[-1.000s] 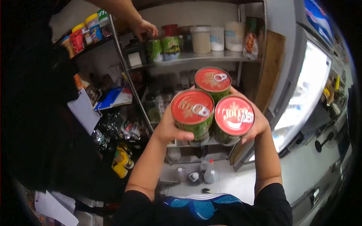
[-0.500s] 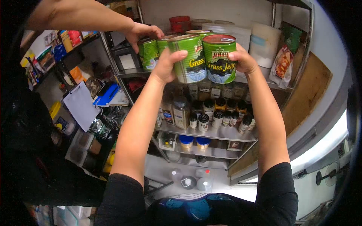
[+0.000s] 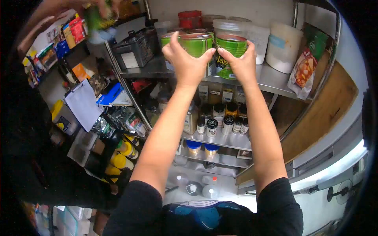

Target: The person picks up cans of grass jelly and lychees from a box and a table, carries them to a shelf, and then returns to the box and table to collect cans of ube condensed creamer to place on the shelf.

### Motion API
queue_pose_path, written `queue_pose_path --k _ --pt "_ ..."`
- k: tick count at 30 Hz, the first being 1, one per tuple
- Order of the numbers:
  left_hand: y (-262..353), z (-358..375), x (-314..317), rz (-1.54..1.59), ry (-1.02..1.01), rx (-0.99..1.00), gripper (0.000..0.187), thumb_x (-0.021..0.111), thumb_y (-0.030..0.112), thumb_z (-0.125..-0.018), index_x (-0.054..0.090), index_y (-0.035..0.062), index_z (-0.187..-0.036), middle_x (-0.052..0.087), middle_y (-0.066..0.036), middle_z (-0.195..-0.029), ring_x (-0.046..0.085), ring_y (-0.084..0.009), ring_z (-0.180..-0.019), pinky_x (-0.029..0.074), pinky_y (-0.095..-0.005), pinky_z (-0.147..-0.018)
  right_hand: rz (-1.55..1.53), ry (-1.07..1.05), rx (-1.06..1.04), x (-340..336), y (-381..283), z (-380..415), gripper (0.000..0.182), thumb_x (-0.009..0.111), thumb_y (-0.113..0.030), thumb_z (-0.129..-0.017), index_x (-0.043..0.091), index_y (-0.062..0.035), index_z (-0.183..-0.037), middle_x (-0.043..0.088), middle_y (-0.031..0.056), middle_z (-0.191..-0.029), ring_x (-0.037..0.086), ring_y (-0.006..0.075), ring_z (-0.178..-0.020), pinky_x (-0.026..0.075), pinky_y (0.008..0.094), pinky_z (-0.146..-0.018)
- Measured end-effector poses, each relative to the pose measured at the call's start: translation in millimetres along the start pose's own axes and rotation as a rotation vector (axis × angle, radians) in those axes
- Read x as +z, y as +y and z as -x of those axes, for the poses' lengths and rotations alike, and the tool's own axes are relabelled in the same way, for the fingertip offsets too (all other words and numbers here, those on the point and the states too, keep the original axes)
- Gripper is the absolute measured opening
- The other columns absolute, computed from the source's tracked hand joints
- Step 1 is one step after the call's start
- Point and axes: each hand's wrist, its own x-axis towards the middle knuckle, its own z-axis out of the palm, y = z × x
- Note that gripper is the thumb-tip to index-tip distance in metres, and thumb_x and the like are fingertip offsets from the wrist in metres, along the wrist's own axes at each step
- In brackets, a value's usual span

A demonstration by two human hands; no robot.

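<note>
1. Head view: the green cans [image 3: 204, 49] stand upright on the steel shelf [image 3: 271, 80], long axes vertical and red lids up. Three lids show plainly; a fourth green can sits just left of them, partly hidden.
2. The left hand [image 3: 185, 59] is spread wide, palm against the side of the left front can, thumb reaching to the right across it.
3. The right hand [image 3: 241, 63] is likewise open and pressed flat on the right front can, whose label reads "Jelly". The two hands nearly meet between the cans.
4. Behind the cans stand white tubs [image 3: 284, 47]; right of them a snack bag [image 3: 305, 70] leans.
5. Far left of the cans, another person's hand [image 3: 98, 6], blurred, holds something green.
</note>
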Motion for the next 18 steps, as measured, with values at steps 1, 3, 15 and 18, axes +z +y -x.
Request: queue_pose_path --k 1,3,15,18 --pt "-1.4 2.6 3.7 -0.032 0.070 0.066 0.095 0.089 0.030 -0.055 0.037 0.0054 -0.131 0.037 -0.019 -0.117 0.038 -0.0336 -0.113 0.033 -0.0420 -0.099 0.074 0.041 -0.058 1.2 -2.0 4.2 0.091 0.085 -0.037 -0.062 0.036 0.0071 -0.126 0.046 0.0281 -0.117 0.052 0.0373 -0.103 0.043 0.0419 -0.091" --pt "-3.0 10.8 8.3 -0.168 0.039 0.123 0.094 0.083 0.033 -0.063 0.030 0.0110 -0.136 0.031 -0.022 -0.128 0.031 -0.0394 -0.121 0.026 -0.0496 -0.101 0.219 0.116 -0.174 4.9 -9.1 15.8 0.096 0.081 -0.036 -0.068 0.024 0.0051 -0.134 0.035 0.0310 -0.125 0.048 0.0409 -0.105 0.041 0.0440 -0.093" --pt "-30.9 32.8 6.2 -0.457 -0.164 -0.058 0.087 0.065 0.038 -0.081 0.011 0.0232 -0.148 0.000 -0.029 -0.150 0.000 -0.0570 -0.133 0.008 -0.0721 -0.100 0.423 -0.170 -0.423 19.6 -18.5 47.7 0.085 0.060 -0.019 -0.086 0.002 -0.0010 -0.146 0.010 0.0447 -0.138 0.025 0.0584 -0.126 0.030 0.0522 -0.104" --pt "-35.4 28.7 -2.6 -0.476 -0.187 -0.101 0.089 0.068 0.035 -0.078 0.013 0.0262 -0.148 -0.001 -0.029 -0.150 0.000 -0.0590 -0.132 0.009 -0.0722 -0.100 0.396 -0.329 -0.331 26.1 -24.6 49.0 0.079 0.058 -0.015 -0.086 0.010 -0.0048 -0.147 0.009 0.0444 -0.140 0.025 0.0575 -0.128 0.034 0.0497 -0.103"
